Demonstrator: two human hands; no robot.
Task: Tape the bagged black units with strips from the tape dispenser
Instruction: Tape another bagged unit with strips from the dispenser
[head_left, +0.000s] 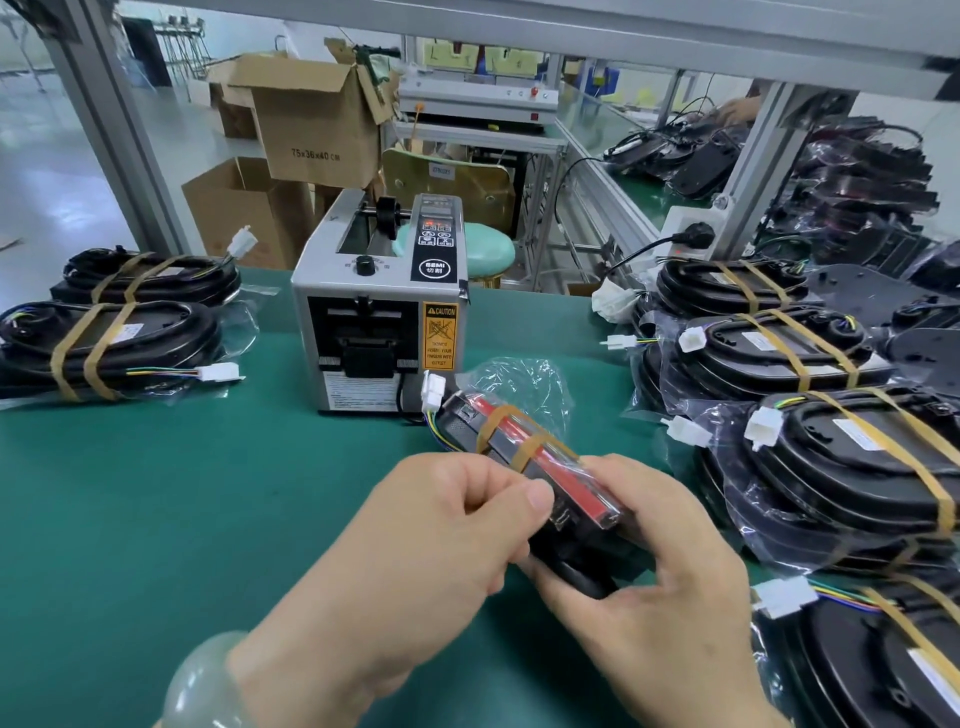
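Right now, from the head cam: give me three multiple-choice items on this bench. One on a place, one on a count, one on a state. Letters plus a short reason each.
1. Where does the tape dispenser stand on the green mat?
A. Behind the held unit
B. At the mat's near edge
C. On the cardboard box

2. How many tan tape bands cross the held unit?
A. None
B. Two
C. Five

3. How is the held unit carried?
A. Flat on the mat, untouched
B. In the left hand only
C. Gripped by both hands

Answers:
1 A, it sits beyond the hands, mid-mat.
2 B, two bands wrap it.
3 C, the left hand and right hand both clasp it.
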